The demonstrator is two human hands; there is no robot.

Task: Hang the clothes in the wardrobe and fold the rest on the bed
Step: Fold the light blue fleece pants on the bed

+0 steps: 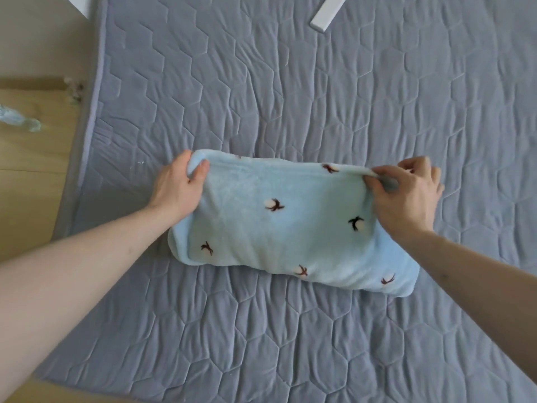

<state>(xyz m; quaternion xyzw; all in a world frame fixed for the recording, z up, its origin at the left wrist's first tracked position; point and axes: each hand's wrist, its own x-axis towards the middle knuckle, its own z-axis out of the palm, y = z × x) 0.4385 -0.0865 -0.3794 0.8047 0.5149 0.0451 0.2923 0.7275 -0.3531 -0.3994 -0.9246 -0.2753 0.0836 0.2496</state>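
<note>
A folded light-blue fleece garment (290,228), printed with small brown-and-white cotton-boll motifs, is shown lying on a bed covered by a grey quilted bedspread (348,97) with hexagonal stitching. Both bare forearms are extended forward over the bed from the lower corners. The left hand (178,186) is placed at the far left corner of the garment, with the thumb laid on top of the fabric and the fingers curled round the edge, so that the corner is grasped. The right hand (406,190) is set at the far right corner, knuckles up and wrist bent, with the upper edge of the fleece pinched and drawn up into a small ridge between thumb and fingers. Between the two hands the far edge is stretched taut; the near edge lies flat below both wrists. Left of the left hand, a wooden floor (32,181) is seen beside the bed. Well beyond the right hand, a white strip (328,11) rests on the bedspread.
</note>
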